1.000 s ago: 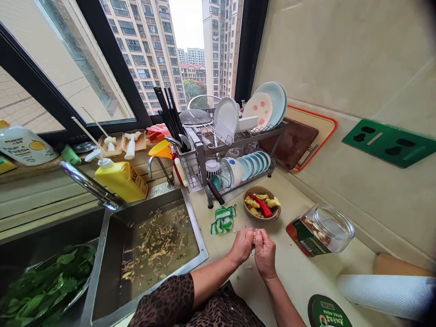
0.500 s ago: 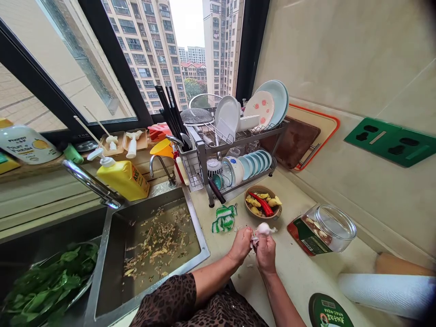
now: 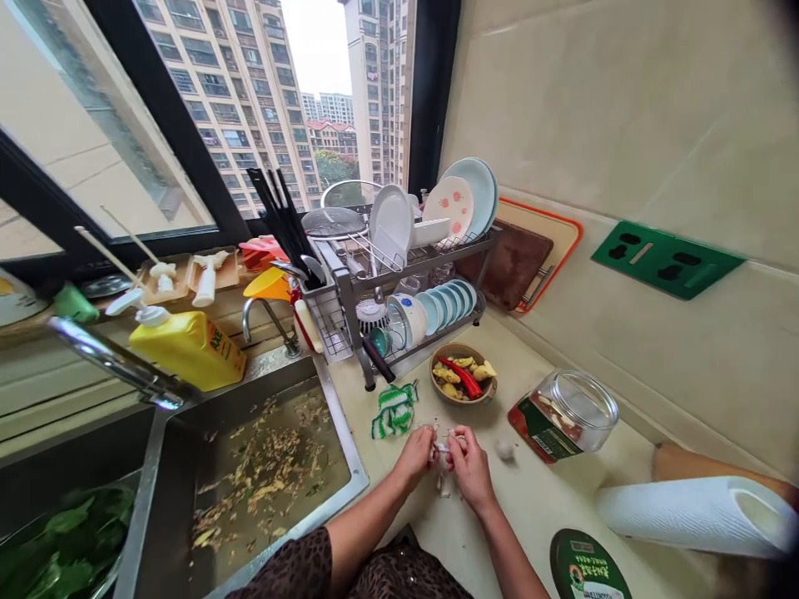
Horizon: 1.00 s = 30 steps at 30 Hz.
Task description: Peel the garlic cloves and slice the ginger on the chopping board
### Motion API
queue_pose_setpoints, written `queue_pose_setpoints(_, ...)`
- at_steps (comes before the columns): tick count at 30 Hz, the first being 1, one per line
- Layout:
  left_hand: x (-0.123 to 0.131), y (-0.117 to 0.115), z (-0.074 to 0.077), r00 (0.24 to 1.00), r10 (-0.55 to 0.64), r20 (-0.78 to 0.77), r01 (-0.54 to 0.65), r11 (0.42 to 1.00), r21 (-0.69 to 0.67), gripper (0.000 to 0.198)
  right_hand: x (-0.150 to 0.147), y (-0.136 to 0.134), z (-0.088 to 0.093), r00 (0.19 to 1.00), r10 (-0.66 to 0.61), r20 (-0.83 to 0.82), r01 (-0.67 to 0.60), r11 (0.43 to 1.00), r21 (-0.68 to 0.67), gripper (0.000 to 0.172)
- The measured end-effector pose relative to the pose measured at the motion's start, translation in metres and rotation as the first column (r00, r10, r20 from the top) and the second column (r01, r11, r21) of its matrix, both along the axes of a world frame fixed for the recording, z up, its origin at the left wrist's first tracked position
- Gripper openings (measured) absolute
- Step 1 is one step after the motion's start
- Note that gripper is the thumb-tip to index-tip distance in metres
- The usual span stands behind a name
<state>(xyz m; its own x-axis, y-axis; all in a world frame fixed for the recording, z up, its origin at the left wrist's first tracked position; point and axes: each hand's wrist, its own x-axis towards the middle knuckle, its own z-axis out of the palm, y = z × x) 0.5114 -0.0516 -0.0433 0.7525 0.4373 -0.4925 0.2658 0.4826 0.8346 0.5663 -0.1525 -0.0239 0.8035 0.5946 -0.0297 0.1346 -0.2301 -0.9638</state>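
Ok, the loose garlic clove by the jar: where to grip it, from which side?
Likely best: use the right hand: pinch the garlic clove across its middle from above, from the near side. It is small, rounded and lies apart on the counter, with the glass jar beyond it.

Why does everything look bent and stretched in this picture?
In the head view, wide-angle distortion leans the black window frame and stretches the stainless steel sink rim; the bright white sky is washed out by glare; a dark blurry smudge covers the top right corner.
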Motion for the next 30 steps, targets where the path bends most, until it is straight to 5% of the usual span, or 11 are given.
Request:
queue_pose_setpoints(5,0.004,-0.011,0.011,0.998,0.067,0.01,-0.057,0.915,-0.399,0.027,-0.013,0.008,0.014,0.925,0.047,0.376,0.023,0.983,-0.18,0.013)
queue_pose_setpoints(8,0.006,-0.011,0.013,0.997,0.075,-0.023,-0.077,0.897,-0.434,0.025,-0.022,0.012,0.022,0.865,0.082,0.496,0.034,0.975,-0.221,0.018)
queue_pose_setpoints(12,0.005,0.0,0.012,0.993,0.103,-0.056,-0.117,0.892,-0.436,0.032,-0.017,-0.002,0.03,0.896,0.165,0.412,-0.117,0.983,-0.14,0.018)
queue_pose_setpoints(15,0.001,0.011,0.015,0.996,0.084,-0.043,-0.094,0.905,-0.415,0.041,0.012,-0.024,0.026,0.895,0.007,0.446,0.065,0.987,-0.145,0.023)
queue_pose_setpoints(18,-0.002,0.016,0.021,1.0,0.027,-0.016,-0.031,0.938,-0.346,0.053,0.05,-0.045,0.014,0.793,-0.057,0.607,0.372,0.834,-0.407,0.027)
queue_pose_setpoints(21,-0.003,0.013,0.027,1.0,0.007,0.012,-0.003,0.955,-0.298,0.058,0.077,-0.053,0.0,0.797,0.009,0.604,0.426,0.7,-0.573,0.023)
queue_pose_setpoints(26,-0.008,0.013,0.032,0.992,-0.068,0.105,0.102,0.924,-0.369,0.046,0.081,-0.045,-0.001,0.786,0.021,0.618,0.402,0.742,-0.536,0.023)
queue_pose_setpoints(30,-0.014,0.018,0.03,0.984,-0.079,0.157,0.135,0.912,-0.387,0.048,0.088,-0.033,0.033,0.771,0.027,0.637,0.332,0.836,-0.437,0.027)
